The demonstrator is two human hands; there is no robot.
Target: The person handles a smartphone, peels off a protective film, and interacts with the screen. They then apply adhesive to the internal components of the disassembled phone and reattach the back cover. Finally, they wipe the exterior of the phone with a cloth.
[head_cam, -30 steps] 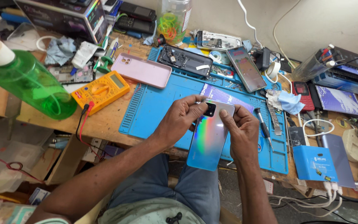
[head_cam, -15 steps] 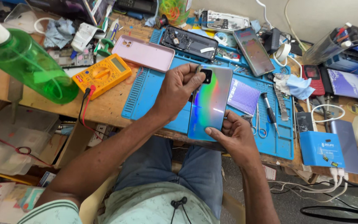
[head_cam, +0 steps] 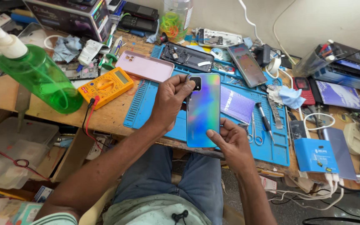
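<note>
- Pale wall [head_cam: 313, 21] behind, daylit.
- Worn wooden bench [head_cam: 105, 116] runs across, a blue mat [head_cam: 146, 112] on top.
- Dim floor [head_cam: 313, 208] below.

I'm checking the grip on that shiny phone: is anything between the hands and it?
Nothing visible. The left hand grips the iridescent phone directly at its upper left edge, fingers by the camera block. The right hand touches its lower right corner. The phone is held above the blue mat.

Phone [head_cam: 203, 109] front hidden, lower end behind right hand [head_cam: 230, 143]; green bottle [head_cam: 38, 75] cut off at left edge
</note>
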